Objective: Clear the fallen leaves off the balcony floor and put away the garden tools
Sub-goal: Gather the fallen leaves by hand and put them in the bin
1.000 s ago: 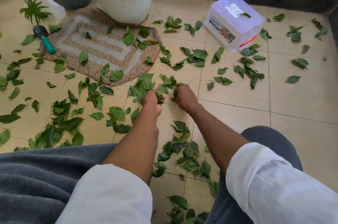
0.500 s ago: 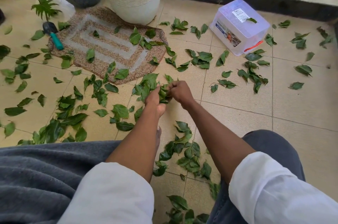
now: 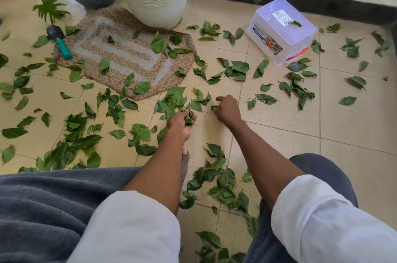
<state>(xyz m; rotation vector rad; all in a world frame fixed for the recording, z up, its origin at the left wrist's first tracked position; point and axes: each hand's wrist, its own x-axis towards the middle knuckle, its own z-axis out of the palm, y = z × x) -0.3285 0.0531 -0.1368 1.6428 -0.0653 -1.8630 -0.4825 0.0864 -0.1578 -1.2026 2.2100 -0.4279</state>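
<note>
Green leaves (image 3: 234,70) lie scattered across floor; teal-handled trowel (image 3: 59,41) on mat.

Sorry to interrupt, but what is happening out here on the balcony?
A person is picking fallen leaves off the tiled floor by hand. The left hand holds a bunch of leaves; the right hand pinches another leaf. Many leaves are still scattered, and the trowel lies by the mat.
</note>
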